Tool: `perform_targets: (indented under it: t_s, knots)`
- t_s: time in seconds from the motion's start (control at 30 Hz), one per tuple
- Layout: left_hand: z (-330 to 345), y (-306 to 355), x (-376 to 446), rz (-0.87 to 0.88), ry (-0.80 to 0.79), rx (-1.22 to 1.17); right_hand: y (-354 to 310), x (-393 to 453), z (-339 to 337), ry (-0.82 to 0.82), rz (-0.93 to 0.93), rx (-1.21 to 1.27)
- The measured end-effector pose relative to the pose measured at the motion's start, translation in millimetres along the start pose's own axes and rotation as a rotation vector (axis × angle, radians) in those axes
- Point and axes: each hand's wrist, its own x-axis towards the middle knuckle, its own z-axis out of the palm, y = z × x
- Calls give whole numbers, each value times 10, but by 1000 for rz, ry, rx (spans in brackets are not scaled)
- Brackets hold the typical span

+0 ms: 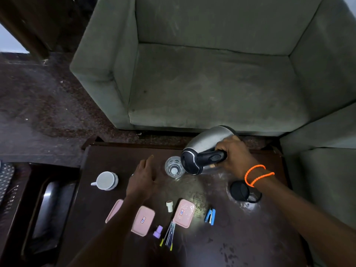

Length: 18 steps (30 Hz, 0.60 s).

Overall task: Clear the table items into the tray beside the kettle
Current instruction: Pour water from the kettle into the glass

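The right hand (234, 157) is wrapped around the handle of the kettle (204, 149), tipping its top over a glass (174, 169). The left hand (142, 178) hovers flat with fingers spread, just left of the glass, holding nothing. Pink lids (143, 220) lie near that wrist, and the tray (49, 209) sits well off to its left.

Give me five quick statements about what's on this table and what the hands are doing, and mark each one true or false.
1. The right hand holds the kettle by its black handle, tilted over the glass. True.
2. The left hand has a grip on the white mug. False: it hovers open over the table, apart from the mug.
3. The blue stapler lies on the sofa. False: it lies on the table, right of a pink lid.
4. Orange bands circle the right wrist. True.
5. The glass lies on its side. False: it stands upright.
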Motion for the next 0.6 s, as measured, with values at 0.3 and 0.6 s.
perform_targets:
  t_s: [0.3,0.6]
  knots:
    - [116,-73,-160,-8,-28,-19,-18,-49,97,48,15,-67]
    - [55,-112,-206,-5,-27,-10,-62,-58,127,22,-28,-183]
